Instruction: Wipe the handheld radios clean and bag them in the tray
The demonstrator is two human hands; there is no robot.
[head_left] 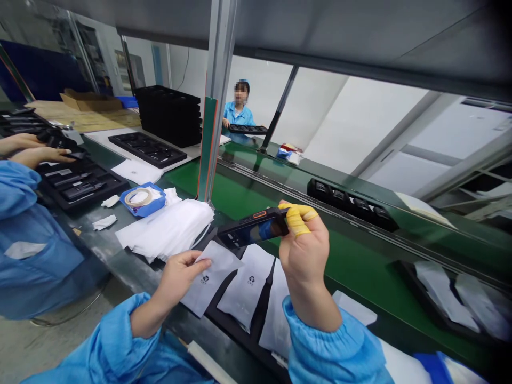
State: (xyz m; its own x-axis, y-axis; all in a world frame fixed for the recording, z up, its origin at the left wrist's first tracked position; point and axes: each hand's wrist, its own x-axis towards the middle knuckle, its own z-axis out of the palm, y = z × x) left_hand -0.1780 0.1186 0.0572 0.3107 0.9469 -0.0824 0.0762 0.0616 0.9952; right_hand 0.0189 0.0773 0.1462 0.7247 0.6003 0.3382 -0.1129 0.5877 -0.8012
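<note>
Yellow coverings wrap some fingertips of my right hand (306, 242), which grips a black handheld device (254, 228) with a screen and an orange side button. Between thumb and fingers, my left hand (178, 280) pinches a white bag (214, 272) printed with a recycling mark. The device's far end is at the bag's upper edge; I cannot tell how far inside it is. Below lies a black foam tray (228, 325) bearing more white bags, one of them a bag (250, 285) beside my left hand. Left of it rests a thick stack of white bags (172, 226).
A blue box (150, 205) holds a tape roll. At left, a co-worker's hands (44, 152) hold a dark device over a black tray (84, 184). A metal post (212, 106) rises ahead. A green conveyor belt (360, 272) carries another tray of bagged items. Another person (239, 109) stands behind.
</note>
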